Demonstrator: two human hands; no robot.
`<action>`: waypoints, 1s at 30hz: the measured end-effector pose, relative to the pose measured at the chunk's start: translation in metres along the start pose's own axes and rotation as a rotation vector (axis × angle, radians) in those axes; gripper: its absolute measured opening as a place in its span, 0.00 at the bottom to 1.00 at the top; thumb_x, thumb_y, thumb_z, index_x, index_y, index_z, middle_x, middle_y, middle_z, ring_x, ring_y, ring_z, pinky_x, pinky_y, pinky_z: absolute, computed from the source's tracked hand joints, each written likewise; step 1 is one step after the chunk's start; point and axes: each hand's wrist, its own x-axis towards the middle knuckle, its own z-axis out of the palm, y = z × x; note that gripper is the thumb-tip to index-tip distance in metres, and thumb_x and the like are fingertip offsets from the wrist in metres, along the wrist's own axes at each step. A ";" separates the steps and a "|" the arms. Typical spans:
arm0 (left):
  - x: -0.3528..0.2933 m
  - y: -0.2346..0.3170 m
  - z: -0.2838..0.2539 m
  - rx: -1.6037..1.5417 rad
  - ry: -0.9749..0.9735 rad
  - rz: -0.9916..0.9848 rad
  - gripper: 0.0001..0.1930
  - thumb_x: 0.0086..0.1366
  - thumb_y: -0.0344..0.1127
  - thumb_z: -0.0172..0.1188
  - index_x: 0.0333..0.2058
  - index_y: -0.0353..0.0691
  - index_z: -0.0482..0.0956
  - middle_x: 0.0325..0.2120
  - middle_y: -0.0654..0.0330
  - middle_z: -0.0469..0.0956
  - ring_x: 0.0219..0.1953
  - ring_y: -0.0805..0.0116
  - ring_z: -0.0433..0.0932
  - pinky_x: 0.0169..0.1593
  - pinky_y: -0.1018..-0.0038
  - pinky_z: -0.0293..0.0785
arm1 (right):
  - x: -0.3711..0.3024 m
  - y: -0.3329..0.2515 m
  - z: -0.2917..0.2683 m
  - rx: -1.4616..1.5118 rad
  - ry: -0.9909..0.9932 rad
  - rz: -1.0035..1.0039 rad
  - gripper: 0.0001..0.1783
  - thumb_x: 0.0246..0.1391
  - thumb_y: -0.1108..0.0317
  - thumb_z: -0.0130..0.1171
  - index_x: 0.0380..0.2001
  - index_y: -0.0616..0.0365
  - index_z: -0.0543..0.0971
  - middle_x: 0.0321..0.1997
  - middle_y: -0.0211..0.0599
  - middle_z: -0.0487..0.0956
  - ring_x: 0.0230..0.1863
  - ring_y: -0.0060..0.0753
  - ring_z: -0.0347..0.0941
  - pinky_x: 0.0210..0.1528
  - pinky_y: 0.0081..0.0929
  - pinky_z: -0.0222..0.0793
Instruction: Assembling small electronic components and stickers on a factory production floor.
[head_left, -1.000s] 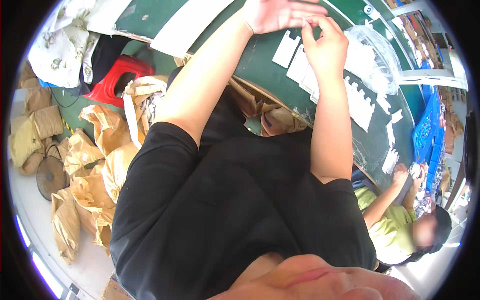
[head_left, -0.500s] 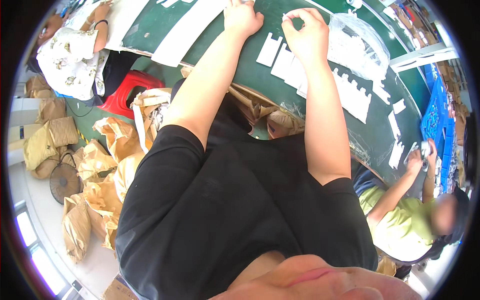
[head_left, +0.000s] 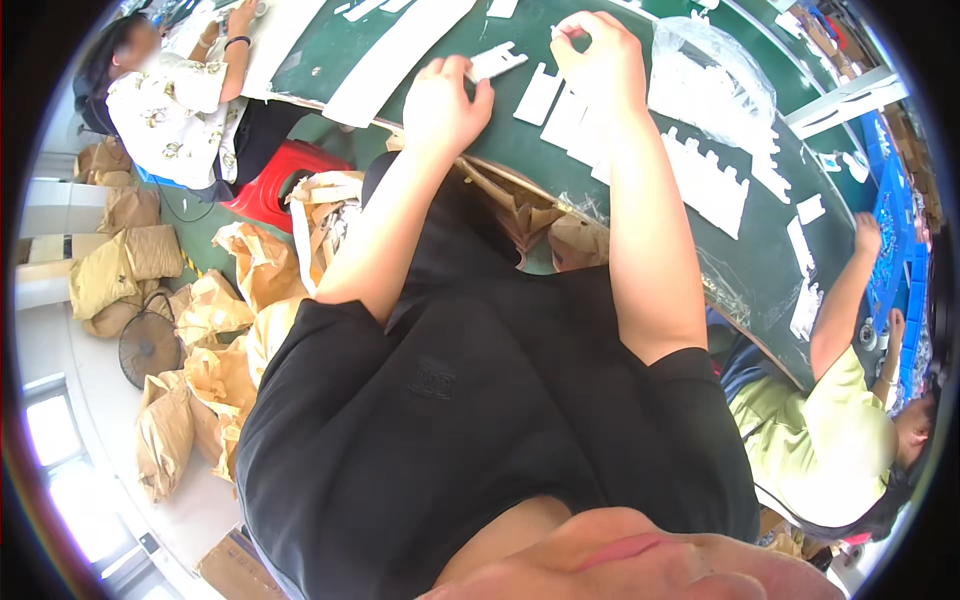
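Note:
A flat white notched plate (head_left: 499, 61) lies between the fingers and thumb of my left hand (head_left: 440, 112), low over the green table. My right hand (head_left: 608, 65) is in a pinch, thumb to index finger. A tiny pale thing shows at its fingertips, too small to name. Below my right hand and wrist, several similar white plates (head_left: 540, 94) lie overlapping on the table. To the right of that forearm stretches a row of white notched plates (head_left: 703, 183), partly hidden by the arm.
A clear plastic bag (head_left: 712, 65) of white parts sits on the green table (head_left: 770, 240). A long white strip (head_left: 395, 65) lies at left. Co-workers sit left (head_left: 165, 120) and right (head_left: 830, 440). Blue bins (head_left: 888, 240) stand far right; brown paper bags (head_left: 215, 310) crowd the left floor.
My left hand has drawn back toward me and now has a white plate at its fingers. My right hand stays pinched, shifted slightly left. The right co-worker's arm has reached toward the blue bins.

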 end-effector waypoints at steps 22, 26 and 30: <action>-0.007 -0.001 -0.002 -0.280 -0.215 -0.028 0.08 0.54 0.40 0.66 0.31 0.44 0.86 0.30 0.58 0.81 0.37 0.56 0.83 0.44 0.64 0.80 | -0.016 0.011 0.033 -0.153 -0.325 -0.189 0.06 0.47 0.67 0.70 0.29 0.55 0.85 0.41 0.34 0.80 0.44 0.43 0.80 0.48 0.35 0.75; -0.005 0.000 0.002 -0.249 -0.217 -0.050 0.10 0.53 0.42 0.67 0.27 0.43 0.83 0.27 0.59 0.81 0.36 0.56 0.83 0.42 0.63 0.80 | -0.020 -0.002 0.031 -0.259 -0.363 -0.185 0.05 0.46 0.66 0.70 0.28 0.53 0.86 0.43 0.30 0.79 0.42 0.41 0.80 0.46 0.35 0.76; -0.005 -0.001 0.005 -0.215 -0.193 0.006 0.10 0.54 0.42 0.66 0.28 0.42 0.83 0.26 0.58 0.81 0.33 0.56 0.83 0.40 0.63 0.79 | -0.022 -0.011 0.034 -0.443 -0.345 -0.126 0.05 0.48 0.64 0.69 0.28 0.49 0.87 0.46 0.24 0.78 0.38 0.39 0.82 0.41 0.36 0.78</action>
